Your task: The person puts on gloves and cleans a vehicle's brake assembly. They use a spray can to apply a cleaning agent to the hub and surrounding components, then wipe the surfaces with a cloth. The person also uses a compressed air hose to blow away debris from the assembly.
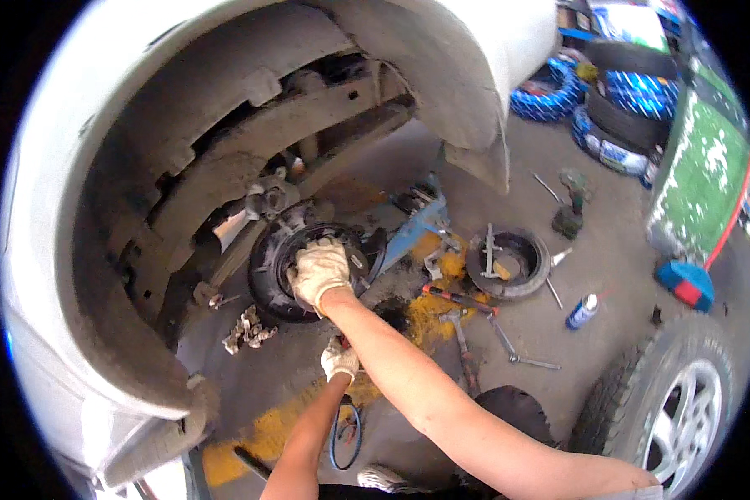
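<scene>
A dark round brake assembly (262,279) sits below the wheel arch. My right hand (321,271), in a whitish work glove, lies over its middle with the fingers bent around the inner part, which the glove largely hides. Lower down and closer to me, my left hand (340,358), gloved too, is closed. A bit of red shows at its fingers, but what it grips is mostly covered. Below it on the floor lies a looped blue cord or hose (346,433).
The pale car body (50,250) curves overhead and left. A blue jack (417,229) stands behind the brake. Rightward lie a brake drum (537,287), a hammer (460,333), a ratchet wrench (504,342), a spray can (583,311), and a wheel (667,408). A crumpled rag (248,331) lies left.
</scene>
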